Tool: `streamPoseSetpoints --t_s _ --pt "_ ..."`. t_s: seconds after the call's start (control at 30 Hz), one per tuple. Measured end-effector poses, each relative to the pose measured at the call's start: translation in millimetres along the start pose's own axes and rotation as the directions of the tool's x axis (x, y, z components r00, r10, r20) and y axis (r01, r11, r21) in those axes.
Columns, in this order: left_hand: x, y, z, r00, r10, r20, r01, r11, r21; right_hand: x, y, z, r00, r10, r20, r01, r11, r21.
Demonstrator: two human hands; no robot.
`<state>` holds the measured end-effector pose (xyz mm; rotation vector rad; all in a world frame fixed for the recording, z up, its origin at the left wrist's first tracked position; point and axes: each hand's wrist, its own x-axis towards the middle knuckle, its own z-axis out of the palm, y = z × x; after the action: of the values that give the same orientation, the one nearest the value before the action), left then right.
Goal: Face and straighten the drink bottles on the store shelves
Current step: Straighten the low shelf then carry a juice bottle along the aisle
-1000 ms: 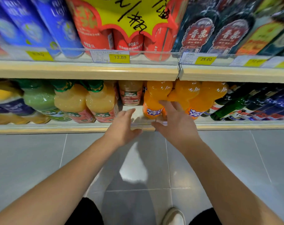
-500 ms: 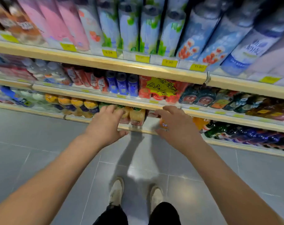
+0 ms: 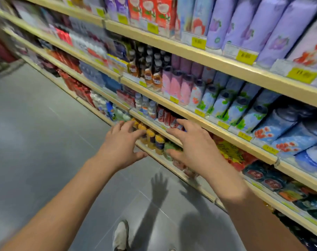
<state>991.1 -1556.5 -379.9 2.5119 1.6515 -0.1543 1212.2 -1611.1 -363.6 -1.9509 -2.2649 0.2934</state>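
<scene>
The task's thing, a short row of small plastic bottles of orange drink with dark blue labels, stands upright at the front edge of a low shelf in the pale wood-edged store shelving. The left hand hangs just left of that row, fingers spread wide and holding nothing; its fingertips overlap the nearest orange bottles in the view, but the blur hides whether they touch. The right hand is just right of the row, also spread wide and holding nothing, its thumb low by a greenish bottle next to the row. One shelf above the row stand red-labelled bottles. Higher above are pink bottles and tall light-blue bottles printed with green leaves; higher again, tall lilac bottles behind yellow price tags. Right of the row, past the right hand, a yellow starburst sign with handwriting hangs on red packs. Below and left of the row lies grey tiled floor, bearing the shadows of both hands and a white shoe.
</scene>
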Motion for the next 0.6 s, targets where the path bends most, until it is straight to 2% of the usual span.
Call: streamPoseSetpoints --t_s 0.33,0.6 --pt "-34.9 -186.5 -29.8 0.967 -0.252 -0.033 0.25 0.967 -0.053 121.3 -154.5 21.2 0.974 -0.221 0.054 0.223 0.974 -0.047" --pt "-57.4 -365.6 -40.4 0.94 -0.337 -0.051 0.327 0.934 -0.145 228.0 -298.3 46.6 0.953 -0.297 0.057 0.299 0.954 -0.022"
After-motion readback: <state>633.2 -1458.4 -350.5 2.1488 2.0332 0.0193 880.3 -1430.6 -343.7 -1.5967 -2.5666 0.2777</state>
